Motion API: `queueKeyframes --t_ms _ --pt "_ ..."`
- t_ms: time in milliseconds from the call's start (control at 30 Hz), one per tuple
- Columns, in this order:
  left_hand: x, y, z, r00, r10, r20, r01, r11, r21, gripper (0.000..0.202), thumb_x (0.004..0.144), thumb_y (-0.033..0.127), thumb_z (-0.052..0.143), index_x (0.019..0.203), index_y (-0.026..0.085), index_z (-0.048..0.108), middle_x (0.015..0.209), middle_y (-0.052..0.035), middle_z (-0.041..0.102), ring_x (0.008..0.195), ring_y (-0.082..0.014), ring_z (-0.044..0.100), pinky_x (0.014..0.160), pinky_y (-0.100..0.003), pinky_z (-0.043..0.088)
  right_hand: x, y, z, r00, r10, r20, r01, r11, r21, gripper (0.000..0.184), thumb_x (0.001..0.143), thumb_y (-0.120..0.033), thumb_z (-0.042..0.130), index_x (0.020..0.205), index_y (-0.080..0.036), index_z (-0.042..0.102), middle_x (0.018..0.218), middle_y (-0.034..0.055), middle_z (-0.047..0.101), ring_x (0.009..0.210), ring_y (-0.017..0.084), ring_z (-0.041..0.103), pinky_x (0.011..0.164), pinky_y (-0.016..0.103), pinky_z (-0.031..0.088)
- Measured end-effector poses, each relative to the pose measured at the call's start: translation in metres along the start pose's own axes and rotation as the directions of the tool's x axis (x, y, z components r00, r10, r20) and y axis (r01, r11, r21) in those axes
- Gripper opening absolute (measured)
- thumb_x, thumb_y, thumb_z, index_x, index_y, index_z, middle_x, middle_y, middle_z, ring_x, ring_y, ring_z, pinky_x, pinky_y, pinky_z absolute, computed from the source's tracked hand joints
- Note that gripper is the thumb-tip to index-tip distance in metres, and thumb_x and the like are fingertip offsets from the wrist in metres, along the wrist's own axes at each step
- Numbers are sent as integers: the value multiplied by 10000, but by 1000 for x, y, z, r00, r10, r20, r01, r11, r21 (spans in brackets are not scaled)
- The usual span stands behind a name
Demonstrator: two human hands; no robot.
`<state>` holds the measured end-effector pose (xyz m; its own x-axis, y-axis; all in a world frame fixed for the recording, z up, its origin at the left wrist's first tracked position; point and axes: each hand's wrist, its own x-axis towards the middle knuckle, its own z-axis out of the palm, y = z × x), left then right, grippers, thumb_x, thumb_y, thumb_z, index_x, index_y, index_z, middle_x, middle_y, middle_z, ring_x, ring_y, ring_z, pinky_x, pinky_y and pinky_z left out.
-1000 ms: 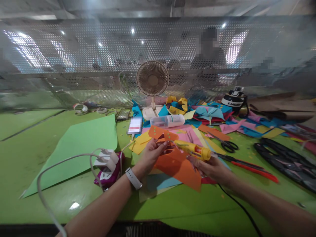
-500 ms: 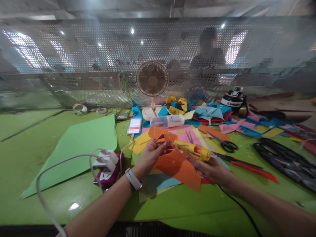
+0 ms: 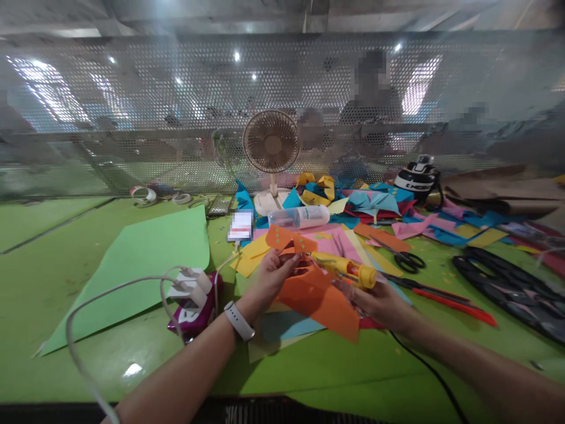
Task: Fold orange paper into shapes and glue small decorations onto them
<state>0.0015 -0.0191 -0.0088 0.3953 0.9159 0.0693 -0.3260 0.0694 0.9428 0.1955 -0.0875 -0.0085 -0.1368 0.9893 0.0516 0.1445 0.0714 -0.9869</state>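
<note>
My left hand [image 3: 270, 274] pinches a small orange paper cutout [image 3: 289, 240] with green dots, held up above the table. My right hand [image 3: 380, 301] grips a yellow glue gun [image 3: 346, 268], its nozzle pointing left at the cutout's lower edge. A larger orange paper sheet [image 3: 321, 300] lies under both hands on a stack of coloured sheets. A white watch sits on my left wrist [image 3: 239, 320].
A big light-green sheet [image 3: 145, 259] lies at left beside a purple power strip [image 3: 194, 306] with white plugs. Behind stand a small fan [image 3: 272, 144], a clear bottle [image 3: 300, 216], paper scraps, black scissors [image 3: 404, 257] and red-handled pliers [image 3: 450, 299]. People sit behind the mesh screen.
Almost nothing has changed; both hands hold the same pose, with the glue gun shifting only slightly by the cutout.
</note>
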Motion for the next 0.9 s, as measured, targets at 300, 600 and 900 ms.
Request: queueKeyframes --t_ms 300,600,900 --pt "-1 2 0 999 36 18 -38 995 95 216 796 291 687 939 141 629 910 -91 715 827 -176 674 752 -286 528 0 2 -1 1000 -28 -2 28 1000 -14 359 751 -466 662 932 -174 560 539 -60 434 433 64 348 381 177 310" --pt "4 -6 -6 982 187 33 -183 888 423 239 816 362 624 876 137 683 924 -101 722 872 -220 669 785 -333 540 0 0 -4 990 -141 12 141 979 -147 272 788 -444 630 805 -195 523 596 -39 459 486 89 389 431 205 334" --pt "10 -7 -10 982 96 -161 -71 985 157 272 739 342 713 887 139 609 866 -62 715 814 -193 679 791 -341 545 -8 -4 -81 955 -296 -11 135 468 -873 309 763 -468 628 913 -208 552 738 21 621 577 153 534 523 256 359"
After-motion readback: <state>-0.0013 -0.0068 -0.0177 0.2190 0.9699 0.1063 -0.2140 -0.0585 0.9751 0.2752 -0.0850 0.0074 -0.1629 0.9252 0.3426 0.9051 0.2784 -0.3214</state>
